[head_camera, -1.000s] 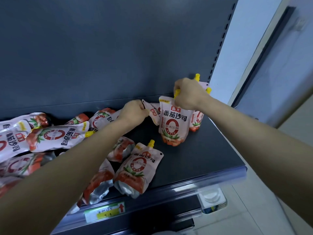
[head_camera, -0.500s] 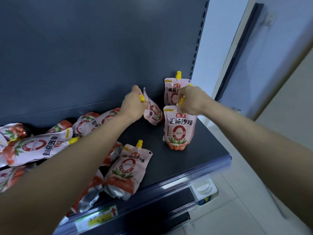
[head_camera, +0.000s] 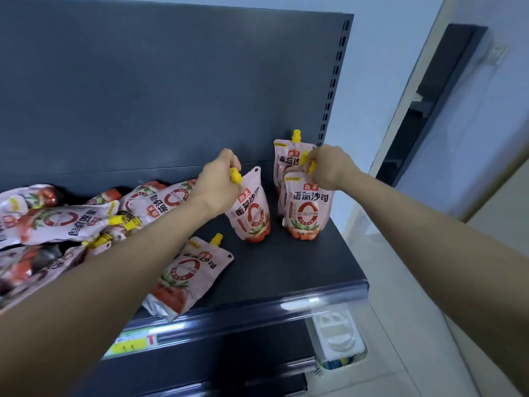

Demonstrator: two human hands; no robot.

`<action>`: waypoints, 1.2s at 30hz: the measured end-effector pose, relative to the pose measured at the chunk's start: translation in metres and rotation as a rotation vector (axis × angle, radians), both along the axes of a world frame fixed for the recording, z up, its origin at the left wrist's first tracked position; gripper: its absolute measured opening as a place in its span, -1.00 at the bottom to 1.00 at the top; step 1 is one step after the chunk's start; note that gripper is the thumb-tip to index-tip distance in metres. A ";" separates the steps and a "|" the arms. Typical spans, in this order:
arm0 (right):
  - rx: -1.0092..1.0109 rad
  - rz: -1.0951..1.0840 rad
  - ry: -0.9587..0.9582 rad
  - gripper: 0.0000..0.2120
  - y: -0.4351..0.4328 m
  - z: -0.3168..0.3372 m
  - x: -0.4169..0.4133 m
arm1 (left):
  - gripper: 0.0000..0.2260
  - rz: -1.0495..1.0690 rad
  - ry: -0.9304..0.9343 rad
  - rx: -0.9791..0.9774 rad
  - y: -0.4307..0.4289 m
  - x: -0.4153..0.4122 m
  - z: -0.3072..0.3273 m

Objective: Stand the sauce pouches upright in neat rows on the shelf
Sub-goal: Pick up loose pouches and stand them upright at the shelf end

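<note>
Dark grey metal shelf [head_camera: 286, 270], matte top, glossy front rail with a yellow price tag [head_camera: 131, 343] at lower left. Back panel [head_camera: 157, 90] is plain dark grey; a slotted upright [head_camera: 333, 78] runs along its right edge. Right of the unit: pale blue wall [head_camera: 383, 67], a dark doorway [head_camera: 438, 96], light tiled floor [head_camera: 400, 368].

Left hand [head_camera: 217, 181]: grip clamped on the yellow cap of 1 sauce pouch [head_camera: 252, 213]. This pouch has its base on the shelf and leans toward the right, label facing forward.

Right hand [head_camera: 329, 166]: grip closed around the yellow cap of a front pouch [head_camera: 307, 210], which stands upright near the shelf's right end. Directly behind it stands a back pouch [head_camera: 286, 159], upright, just beside the back panel. A 3rd one may sit between them; cannot tell.

1 flat pouch [head_camera: 189, 273] lies face up near the front rail, cap pointing toward the back. A loose pile of pouches [head_camera: 65, 222] covers the left part of the shelf, lying at mixed angles, some overlapping. A white plastic bin [head_camera: 337, 336] shows below the shelf's right corner.
</note>
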State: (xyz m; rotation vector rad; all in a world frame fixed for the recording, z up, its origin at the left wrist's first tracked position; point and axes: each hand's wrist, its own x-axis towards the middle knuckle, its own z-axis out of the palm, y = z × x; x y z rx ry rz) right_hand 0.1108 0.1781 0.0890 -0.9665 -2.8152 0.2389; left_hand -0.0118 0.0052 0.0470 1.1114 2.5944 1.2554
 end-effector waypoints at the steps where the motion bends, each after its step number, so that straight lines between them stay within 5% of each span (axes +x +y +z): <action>1: 0.001 0.010 0.004 -0.82 0.002 0.000 0.001 | -0.70 -0.015 -0.013 0.000 -0.002 0.006 0.001; 8: 0.026 0.135 -0.075 -0.71 0.007 0.004 0.010 | -0.70 -0.128 -0.140 0.023 -0.001 0.055 0.008; 12: -0.006 0.187 -0.090 -0.81 0.010 0.009 0.023 | -0.72 -0.161 -0.168 0.039 0.014 0.078 0.009; 29: 0.007 0.208 0.138 -0.79 0.012 0.033 0.052 | -0.76 -0.278 -0.197 -0.045 0.045 0.112 0.026; 33: 0.039 0.310 0.185 -0.76 -0.001 0.043 0.048 | -0.65 -0.212 -0.019 -0.083 0.025 0.107 0.054; 36: 0.118 0.366 0.205 -0.69 -0.014 0.055 0.043 | -0.56 -0.089 0.317 -0.190 0.009 0.101 0.073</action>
